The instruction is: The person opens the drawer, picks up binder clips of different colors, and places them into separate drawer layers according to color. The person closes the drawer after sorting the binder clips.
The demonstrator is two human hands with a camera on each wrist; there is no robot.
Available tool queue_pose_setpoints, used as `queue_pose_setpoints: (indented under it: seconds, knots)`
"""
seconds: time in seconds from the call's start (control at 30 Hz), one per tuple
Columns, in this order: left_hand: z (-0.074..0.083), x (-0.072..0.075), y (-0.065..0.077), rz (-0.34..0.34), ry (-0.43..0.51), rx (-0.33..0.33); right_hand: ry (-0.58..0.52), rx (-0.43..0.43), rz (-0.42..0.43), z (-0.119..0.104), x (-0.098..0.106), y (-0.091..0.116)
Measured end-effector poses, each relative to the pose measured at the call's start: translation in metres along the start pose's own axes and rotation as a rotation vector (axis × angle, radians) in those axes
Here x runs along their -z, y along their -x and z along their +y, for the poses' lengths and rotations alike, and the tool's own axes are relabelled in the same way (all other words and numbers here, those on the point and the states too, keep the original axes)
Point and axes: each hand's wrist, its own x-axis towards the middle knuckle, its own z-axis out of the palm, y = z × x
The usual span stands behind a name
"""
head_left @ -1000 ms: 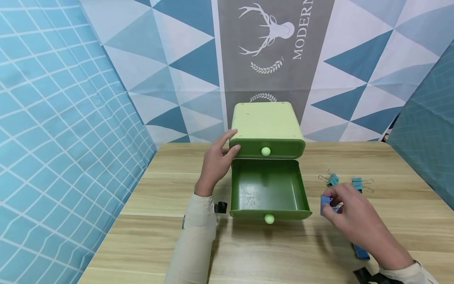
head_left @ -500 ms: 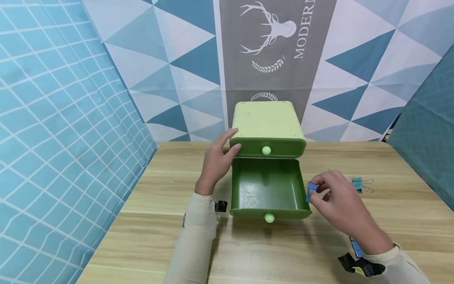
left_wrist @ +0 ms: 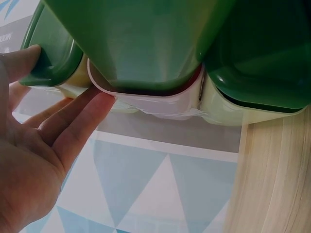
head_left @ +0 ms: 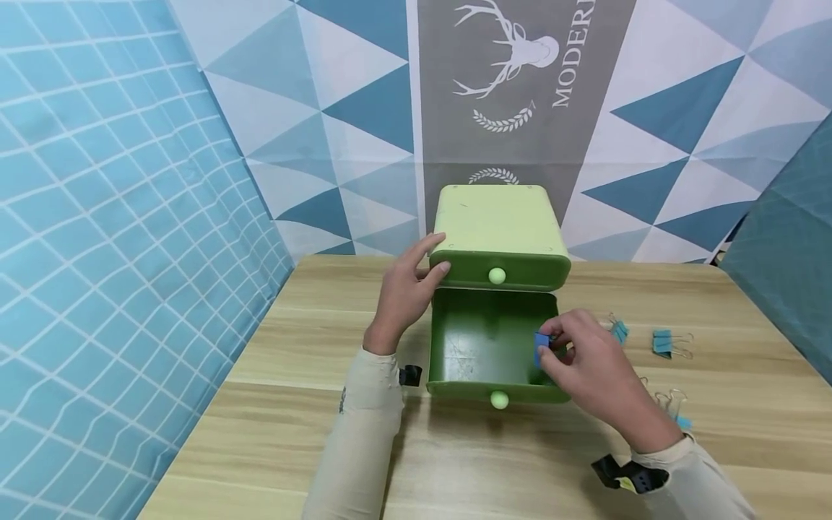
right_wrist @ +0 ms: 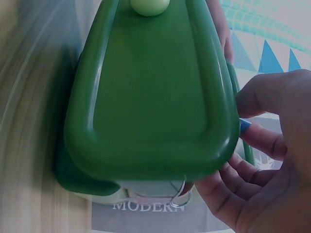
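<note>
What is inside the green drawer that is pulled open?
In the head view, the visible inside of the drawer is bare. The right hand pinches a blue clip at its right side. This hand covers part of the drawer; anything behind it cannot be seen.

Blue binder clip (head_left: 541, 351) and open drawer (head_left: 468, 391), partly screened
The right hand (head_left: 587, 365) covers part of both; the right wrist (head_left: 650, 427) overlaps other binder clips (head_left: 682, 422); the head view's top edge crops the printed lettering (head_left: 569, 58); the right wrist view's crops a drawer knob (right_wrist: 149, 6)
</note>
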Motion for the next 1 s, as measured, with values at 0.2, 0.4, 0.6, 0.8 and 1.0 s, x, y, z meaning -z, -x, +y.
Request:
queue_pose_setpoints:
  seconds: [0.2,0.4,0.6,0.8,1.0]
  knots:
    - [0.003,-0.001,0.000,-0.008,-0.005,0.013,0.029,0.035,0.013,-0.004,-0.002,-0.003]
    - [0.003,0.000,0.000,-0.007,-0.014,0.008,-0.014,0.055,-0.038,-0.014,-0.005,-0.005]
    - [0.002,0.000,0.001,-0.010,-0.019,0.009,-0.027,0.137,-0.088,-0.022,-0.018,-0.011]
    - [0.003,0.000,0.002,-0.014,-0.010,0.019,-0.011,0.179,-0.149,-0.028,-0.032,-0.015]
    - [0.003,0.001,0.002,-0.012,-0.006,0.024,0.014,0.182,-0.194,-0.037,-0.037,-0.019]
